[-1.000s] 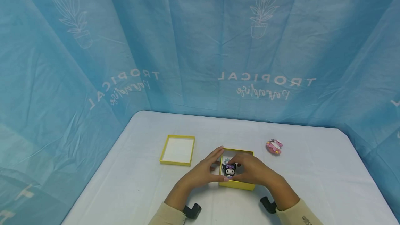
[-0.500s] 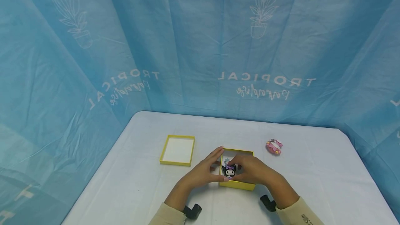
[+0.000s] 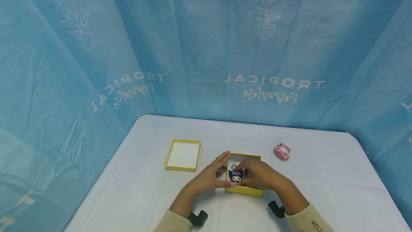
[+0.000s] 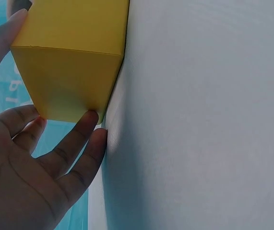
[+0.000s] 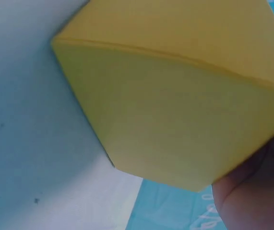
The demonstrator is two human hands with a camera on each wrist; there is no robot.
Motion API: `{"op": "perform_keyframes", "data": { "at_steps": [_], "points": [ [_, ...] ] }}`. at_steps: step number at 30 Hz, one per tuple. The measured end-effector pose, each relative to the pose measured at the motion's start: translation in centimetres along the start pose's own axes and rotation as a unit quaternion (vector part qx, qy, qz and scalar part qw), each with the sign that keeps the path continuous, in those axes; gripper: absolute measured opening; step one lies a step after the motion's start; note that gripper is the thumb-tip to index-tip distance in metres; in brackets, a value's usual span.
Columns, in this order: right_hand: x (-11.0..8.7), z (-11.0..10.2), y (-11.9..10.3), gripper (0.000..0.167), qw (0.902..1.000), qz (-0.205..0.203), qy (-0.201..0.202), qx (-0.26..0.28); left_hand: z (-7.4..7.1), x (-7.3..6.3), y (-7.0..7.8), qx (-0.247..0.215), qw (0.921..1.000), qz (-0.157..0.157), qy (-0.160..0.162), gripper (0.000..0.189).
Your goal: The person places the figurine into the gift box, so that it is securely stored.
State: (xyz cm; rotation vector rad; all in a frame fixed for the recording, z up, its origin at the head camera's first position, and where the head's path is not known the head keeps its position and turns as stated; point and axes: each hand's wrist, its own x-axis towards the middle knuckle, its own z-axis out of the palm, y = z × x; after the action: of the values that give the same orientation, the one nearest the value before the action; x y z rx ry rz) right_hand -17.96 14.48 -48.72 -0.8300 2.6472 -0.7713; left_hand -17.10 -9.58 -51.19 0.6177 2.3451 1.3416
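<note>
A yellow box (image 3: 244, 190) with no lid on stands in the middle of the table. My left hand (image 3: 209, 177) steadies it, thumb at the near top edge and fingers spread along the left wall, as the left wrist view shows with the box's outer side (image 4: 69, 79). Inside the opening, my right hand (image 3: 262, 175) pinches a small figurine (image 3: 236, 177) with a black pointed hood and white face. A bit of light-blue shape (image 3: 233, 166) shows behind it in the box. The right wrist view has mostly the box's outer walls (image 5: 165, 110); the figurine is hidden there.
A yellow box lid (image 3: 183, 154) lies upturned, white inside up, left of the box. Back right sits a pink figurine (image 3: 282, 151). White cloth covers the table (image 3: 322, 174), and a blue printed curtain (image 3: 199, 46) hangs behind it.
The black-hooded figurine has sunk very slightly in the box, with less of its purple lower part showing. Both hands, the box, the lid and the pink figurine stay nearly where they were.
</note>
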Motion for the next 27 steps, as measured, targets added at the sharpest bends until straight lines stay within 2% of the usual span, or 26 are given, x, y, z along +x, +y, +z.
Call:
{"op": "perform_keyframes", "data": {
  "at_steps": [8,27],
  "points": [
    [0.3,0.9,-0.2,0.040,0.9983,0.000,0.031,-0.049,0.0,0.0,0.1,0.005,1.0000,-0.004,0.003,0.101],
    [0.1,1.3,-0.4,0.041,0.9942,-0.010,0.061,-0.088,0.1,-0.1,0.2,-0.009,1.0000,0.004,0.001,0.099]
  ]
}}
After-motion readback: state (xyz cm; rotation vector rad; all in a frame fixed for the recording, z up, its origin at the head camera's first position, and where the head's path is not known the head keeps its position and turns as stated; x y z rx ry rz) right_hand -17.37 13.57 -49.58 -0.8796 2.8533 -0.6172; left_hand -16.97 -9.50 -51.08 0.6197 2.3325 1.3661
